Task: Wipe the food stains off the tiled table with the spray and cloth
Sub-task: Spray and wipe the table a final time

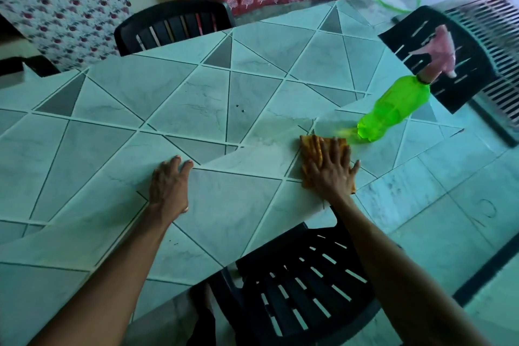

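Orange cloth (309, 144) flat on tiled table (112, 135), pressed under right hand (331, 174), fingers spread straight | left hand (168, 185) flat on tiles, holding nothing | green spray bottle (393, 111) just beyond cloth | dark specks (240, 109) farther in | black chair (303, 284) at near edge

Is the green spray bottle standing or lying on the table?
Standing: the bottle rests on its base, with the pink trigger on top.
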The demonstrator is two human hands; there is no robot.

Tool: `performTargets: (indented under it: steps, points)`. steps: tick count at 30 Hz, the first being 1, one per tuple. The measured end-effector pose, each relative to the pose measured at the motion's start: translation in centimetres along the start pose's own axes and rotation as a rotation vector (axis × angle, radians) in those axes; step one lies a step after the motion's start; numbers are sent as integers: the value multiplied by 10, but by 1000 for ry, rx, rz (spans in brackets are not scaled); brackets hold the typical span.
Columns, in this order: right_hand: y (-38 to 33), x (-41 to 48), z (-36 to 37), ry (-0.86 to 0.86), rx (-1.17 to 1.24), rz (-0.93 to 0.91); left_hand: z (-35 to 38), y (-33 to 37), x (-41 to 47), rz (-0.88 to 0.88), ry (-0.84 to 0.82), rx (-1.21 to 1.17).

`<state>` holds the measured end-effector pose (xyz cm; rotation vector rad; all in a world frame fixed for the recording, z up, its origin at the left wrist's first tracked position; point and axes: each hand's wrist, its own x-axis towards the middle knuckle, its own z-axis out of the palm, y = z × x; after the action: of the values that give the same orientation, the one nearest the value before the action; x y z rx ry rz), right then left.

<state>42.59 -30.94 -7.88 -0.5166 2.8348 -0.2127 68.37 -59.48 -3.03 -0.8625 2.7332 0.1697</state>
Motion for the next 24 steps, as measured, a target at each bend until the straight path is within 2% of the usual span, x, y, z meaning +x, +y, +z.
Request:
performTargets:
  steps: [5, 9, 11, 14, 18, 24]
  points:
    - [-28, -70, 19, -18, 24, -34, -5, 1, -3, 3, 10, -9]
    - [-90, -123, 34, -112, -50, -374, -6, 0, -5, 0, 8, -46]
    - [-110, -114, 37, -144, -58, -535, -6, -2, -6, -1, 9, -61]
    - [-110, -69, 32, -108, -155, -618, -1, -6, -7, -10, -4, -91]
    - [-63, -13, 2, -27, -202, -394, 3, -8, -5, 0, -3, -77]
    - [13, -11, -15, -54, -8, 9, 3, -7, -2, 11, 7, -69]
